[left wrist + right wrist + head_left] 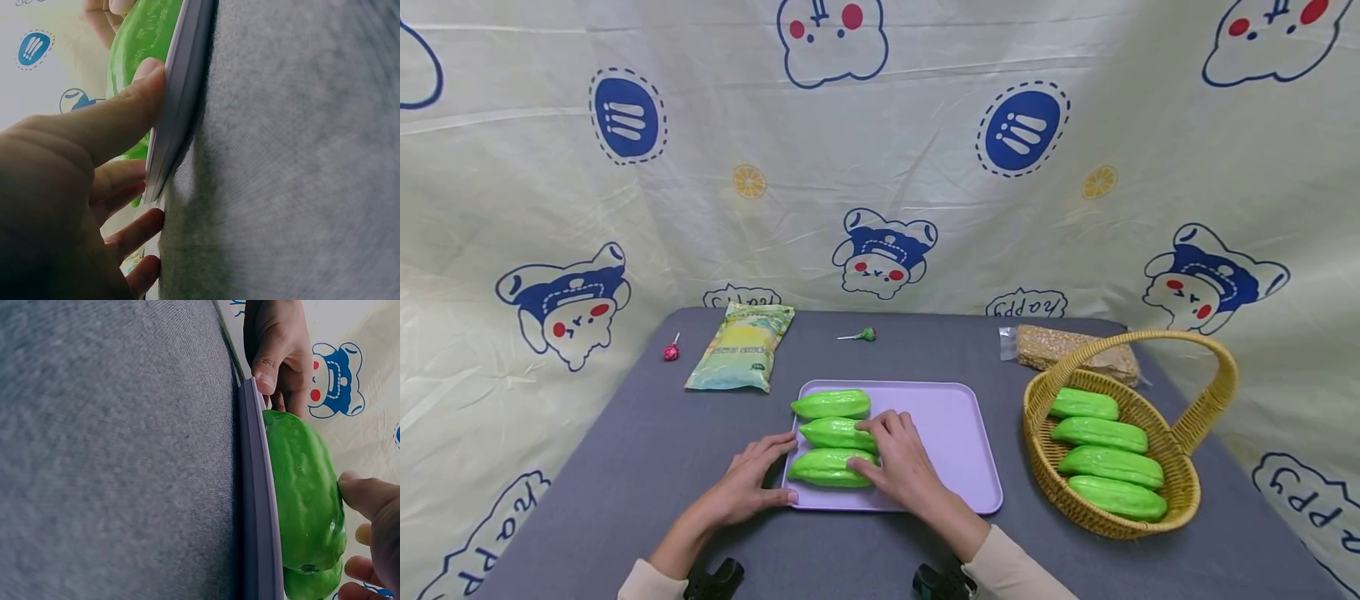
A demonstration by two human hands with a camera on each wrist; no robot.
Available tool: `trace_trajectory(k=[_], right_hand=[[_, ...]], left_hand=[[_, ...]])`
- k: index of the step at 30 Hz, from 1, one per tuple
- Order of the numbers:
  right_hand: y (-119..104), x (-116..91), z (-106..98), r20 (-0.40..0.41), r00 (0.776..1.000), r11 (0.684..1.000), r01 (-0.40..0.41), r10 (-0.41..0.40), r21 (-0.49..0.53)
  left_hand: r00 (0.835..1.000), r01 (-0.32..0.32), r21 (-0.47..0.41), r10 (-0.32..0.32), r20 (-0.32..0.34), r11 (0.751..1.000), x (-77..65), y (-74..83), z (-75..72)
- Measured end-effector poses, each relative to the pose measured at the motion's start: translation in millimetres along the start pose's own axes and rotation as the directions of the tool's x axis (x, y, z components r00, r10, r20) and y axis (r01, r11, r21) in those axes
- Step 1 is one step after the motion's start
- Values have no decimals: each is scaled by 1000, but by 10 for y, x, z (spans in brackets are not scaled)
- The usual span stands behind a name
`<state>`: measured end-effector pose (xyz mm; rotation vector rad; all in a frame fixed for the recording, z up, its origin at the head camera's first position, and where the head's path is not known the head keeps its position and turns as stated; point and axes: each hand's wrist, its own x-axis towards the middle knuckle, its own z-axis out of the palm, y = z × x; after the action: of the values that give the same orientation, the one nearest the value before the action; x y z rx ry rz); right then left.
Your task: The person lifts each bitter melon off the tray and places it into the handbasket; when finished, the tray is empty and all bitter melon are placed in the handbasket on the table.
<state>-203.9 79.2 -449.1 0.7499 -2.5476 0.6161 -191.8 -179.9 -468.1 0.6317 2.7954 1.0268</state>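
Note:
Three glossy green bitter melons with ridged skin lie side by side on the left half of a lilac tray (940,450): a far one (831,405), a middle one (835,433) and a near one (827,468). My left hand (748,483) spreads along the tray's left end, its thumb against the rim near the front corner (159,134) and its other fingers farther back. Over the melons' right ends reaches my right hand (902,467), its thumb touching the near melon (306,494) and its fingertips resting on the middle one. Neither hand is wrapped round a melon.
A wicker basket (1037,467) with a tall handle stands at the right, holding several more bitter melons (1108,467). Behind it lies a clear bag of grains (1052,346). A yellow-green snack bag (741,346), a red lollipop (671,352) and a green lollipop (868,334) lie toward the back.

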Motion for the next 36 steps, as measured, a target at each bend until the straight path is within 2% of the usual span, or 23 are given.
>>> trace_trajectory(k=[7,14,17,28,36], right_hand=[[-16,-48,-12,56,998,999,17,-19,35],[-24,-123,-1,62,993,995,96,-98,41],[-31,-148,4,89,991,994,102,-105,40],[-39,-207,24,252,966,997,49,-64,66],[-29,-218,4,291,956,980,-23,-36,196]], left_hand=[[1000,-2,-7,2,-1,1000,4,1,-7],[1000,-28,3,28,-8,1000,-3,-10,-8],[999,-34,0,34,-13,999,-8,-8,-4],[998,-54,6,54,-31,999,-17,-6,-1],[999,-48,2,48,-23,999,-17,-8,0]])
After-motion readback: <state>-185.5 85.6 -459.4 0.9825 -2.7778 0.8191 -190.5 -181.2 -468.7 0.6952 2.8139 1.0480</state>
